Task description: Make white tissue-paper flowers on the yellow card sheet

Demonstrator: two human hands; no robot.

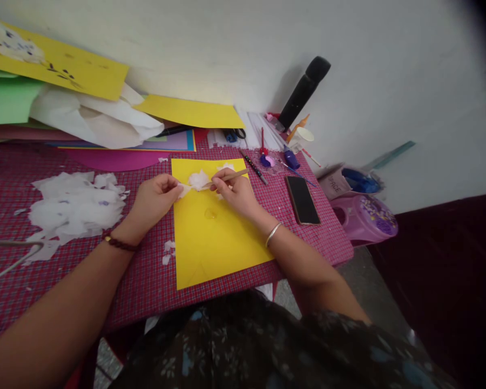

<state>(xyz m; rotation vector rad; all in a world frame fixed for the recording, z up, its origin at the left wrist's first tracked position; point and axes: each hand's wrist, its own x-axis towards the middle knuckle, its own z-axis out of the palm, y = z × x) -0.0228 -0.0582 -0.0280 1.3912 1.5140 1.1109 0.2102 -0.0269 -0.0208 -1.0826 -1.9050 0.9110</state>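
A yellow sheet of paper [222,243] lies on the table in front of me. White crumpled tissue tufts [198,179] sit on its upper part, and a small wet-looking spot shows below them. My left hand [156,197] pinches a small piece of white tissue paper [183,190] over the sheet's left edge. My right hand [235,192] is closed round a thin wooden stick [237,175], perhaps a brush; its tip is beside the tissue, and I cannot tell whether they touch. A heap of torn white tissue [76,208] lies left of my left hand.
A phone [303,200] lies on the checked tablecloth [146,292] at the right. Behind it are a paint palette [269,162], a pen [255,167] and a dark upright bottle [303,94]. Coloured papers [190,111] line the wall. A pink container [364,219] stands beyond the table's right edge.
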